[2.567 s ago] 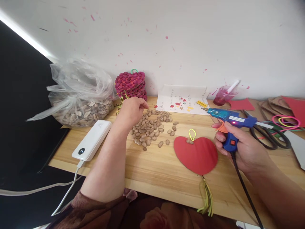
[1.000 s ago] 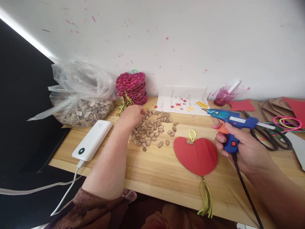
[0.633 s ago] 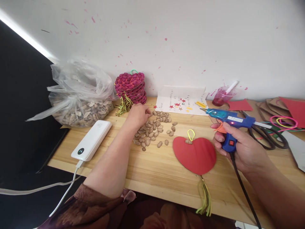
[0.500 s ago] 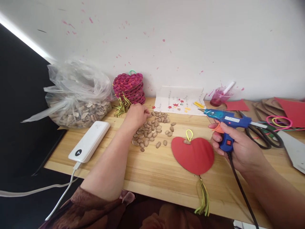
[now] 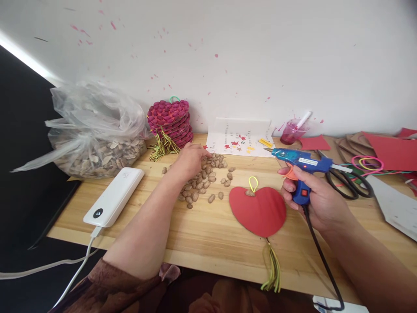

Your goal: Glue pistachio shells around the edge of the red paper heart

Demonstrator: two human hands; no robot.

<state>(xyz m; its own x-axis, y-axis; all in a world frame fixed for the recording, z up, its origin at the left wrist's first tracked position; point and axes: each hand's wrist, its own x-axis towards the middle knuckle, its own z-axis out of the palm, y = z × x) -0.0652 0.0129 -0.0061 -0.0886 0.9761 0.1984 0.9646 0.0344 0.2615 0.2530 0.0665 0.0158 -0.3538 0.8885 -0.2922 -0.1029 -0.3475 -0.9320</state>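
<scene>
My left hand (image 5: 190, 158) rests on a loose pile of tan nut shells (image 5: 203, 180) on the wooden table (image 5: 211, 243). Its fingers are bunched together at the far side of the pile, and what they pinch is hidden. My right hand (image 5: 314, 202) grips the handle of a blue hot glue gun (image 5: 301, 161), whose nozzle points left and whose red light is on. Between the hands lies a red paper heart (image 5: 257, 211). It has a yellow loop (image 5: 252, 182), one shell (image 5: 250, 193) at its top, and a yellow-green tassel (image 5: 272, 274) hanging over the table edge.
A clear bag of shells (image 5: 94, 139) and a white power bank (image 5: 114, 202) with its cable sit at the left. By the wall are a stack of dark pink shell hearts (image 5: 169, 124), a star sticker sheet (image 5: 239, 139) and a pink cup (image 5: 291, 130). At the right lie scissors (image 5: 348, 184), rubber bands (image 5: 366, 163) and cardboard.
My left hand has kept shifting among the shells, from the pile's far left edge toward its far side. My right hand has held the glue gun steady. The view has drifted.
</scene>
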